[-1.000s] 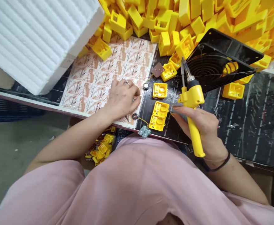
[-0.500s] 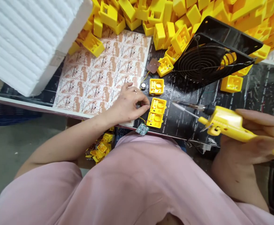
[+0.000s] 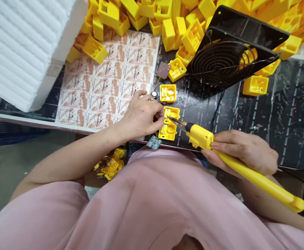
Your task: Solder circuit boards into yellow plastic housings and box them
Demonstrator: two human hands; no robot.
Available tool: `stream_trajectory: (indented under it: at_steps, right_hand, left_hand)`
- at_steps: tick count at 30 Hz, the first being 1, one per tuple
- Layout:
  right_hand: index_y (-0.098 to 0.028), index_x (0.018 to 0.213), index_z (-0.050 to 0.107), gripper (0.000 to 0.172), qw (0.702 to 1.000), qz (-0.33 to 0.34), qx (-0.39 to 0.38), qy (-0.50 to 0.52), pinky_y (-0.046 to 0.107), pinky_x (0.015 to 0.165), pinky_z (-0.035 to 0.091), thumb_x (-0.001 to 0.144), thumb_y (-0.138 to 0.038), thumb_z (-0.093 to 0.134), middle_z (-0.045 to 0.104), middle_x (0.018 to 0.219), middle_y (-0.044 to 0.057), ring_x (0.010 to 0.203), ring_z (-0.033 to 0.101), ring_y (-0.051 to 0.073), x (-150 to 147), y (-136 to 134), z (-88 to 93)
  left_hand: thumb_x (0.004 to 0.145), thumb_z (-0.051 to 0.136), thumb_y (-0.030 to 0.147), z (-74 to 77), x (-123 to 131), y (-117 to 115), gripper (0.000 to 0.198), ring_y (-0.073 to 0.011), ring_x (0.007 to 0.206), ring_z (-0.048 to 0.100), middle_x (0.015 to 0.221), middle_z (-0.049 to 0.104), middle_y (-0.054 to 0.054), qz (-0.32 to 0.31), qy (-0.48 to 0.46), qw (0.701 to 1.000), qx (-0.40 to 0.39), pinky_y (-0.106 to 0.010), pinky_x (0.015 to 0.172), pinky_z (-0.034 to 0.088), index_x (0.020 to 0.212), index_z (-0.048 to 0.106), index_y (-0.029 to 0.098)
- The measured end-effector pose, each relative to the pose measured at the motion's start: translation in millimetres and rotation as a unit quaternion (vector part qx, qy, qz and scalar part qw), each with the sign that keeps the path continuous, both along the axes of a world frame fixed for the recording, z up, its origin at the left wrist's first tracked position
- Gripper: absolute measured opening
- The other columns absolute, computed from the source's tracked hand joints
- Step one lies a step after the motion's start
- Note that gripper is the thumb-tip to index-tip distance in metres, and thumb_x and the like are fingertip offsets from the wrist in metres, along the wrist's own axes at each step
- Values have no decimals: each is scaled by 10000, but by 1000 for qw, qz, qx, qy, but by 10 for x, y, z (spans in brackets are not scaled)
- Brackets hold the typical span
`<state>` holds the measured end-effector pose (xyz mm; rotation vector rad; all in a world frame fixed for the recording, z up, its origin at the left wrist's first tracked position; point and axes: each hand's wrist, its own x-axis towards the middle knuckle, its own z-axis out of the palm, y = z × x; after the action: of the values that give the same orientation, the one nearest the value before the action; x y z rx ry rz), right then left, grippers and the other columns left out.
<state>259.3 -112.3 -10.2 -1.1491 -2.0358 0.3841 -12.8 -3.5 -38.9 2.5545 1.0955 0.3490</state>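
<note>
Clock read from iron's tip, as the cam sees it. R hand at abt 4 o'clock, fingers wrapped round the yellow soldering iron; handle runs back twd 4, tip at the join of two yellow casings, the near casing at abt 6 and the far casing at abt 1. Can't tell if tip touches metal. L hand at 9, thumb + fingertips drawn tog. by the casings' left edge; can't tell if they pinch a wire. Hands well apart otherwise, only the tip close to L fingers. Green board hangs at 7, approx. on bench edge; round speaker at 11; third casing at 12 w/ brown board beyond; black fan between 1 and 2. For a good joint, I'd say: brace L wrist on the bench, keep fingertips back fr. the hot tip, keep casings flat + steady, tip on metal only since the plastic prob. melts fast. Heat briefly, feed a little solder, lift clean, hold L side motionless till it sets. Watch the board's wires: a tug cld prob. spoil it.
</note>
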Motion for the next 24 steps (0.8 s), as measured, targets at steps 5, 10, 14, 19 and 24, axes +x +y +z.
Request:
stream_trajectory:
  at_steps: [5, 10, 14, 19, 24]
  right_hand:
    - [-209, 913, 646, 202, 994, 72, 61, -50, 202, 620, 615, 878, -186, 844, 748, 799, -3, 670, 726, 117, -17, 15, 94]
    - [-186, 921, 670, 164, 995, 78, 19, -53, 226, 657, 613, 882, -149, 824, 748, 834, 27, 704, 722, 123, -7, 27, 149]
    - [-201, 966, 689, 265, 993, 100, 46, -30, 244, 620, 619, 804, -153, 893, 761, 858, 8, 686, 722, 135, 21, 45, 127]
    - [-275, 847, 696, 155, 998, 46, 6, -52, 251, 562, 623, 996, -314, 700, 736, 776, -1, 636, 709, 142, 84, 15, 110]
    - [-247, 875, 686, 113, 996, 69, 9, -54, 221, 580, 613, 978, -262, 729, 740, 789, 0, 635, 705, 122, 67, 31, 100]
  left_hand:
    - [863, 524, 259, 9, 14, -2, 195, -244, 862, 635, 775, 702, -33, 2, 14, 1000, 1, -593, 1109, 427, 756, 679, 210]
    - [857, 535, 277, -7, 20, -5, 190, -241, 872, 639, 774, 702, -26, 4, 5, 1000, 0, -596, 1124, 425, 745, 674, 210]
    - [845, 537, 275, 6, 34, -12, 188, -255, 880, 646, 766, 705, -35, 10, 6, 1000, -9, -611, 1122, 424, 740, 679, 211]
    - [840, 553, 273, 14, 40, -6, 176, -253, 883, 638, 772, 711, -34, 10, 4, 1000, -9, -589, 1120, 427, 722, 672, 218]
    - [847, 534, 271, 15, 28, 12, 192, -246, 839, 638, 752, 684, -36, -3, 4, 1000, -5, -580, 1083, 448, 732, 676, 210]
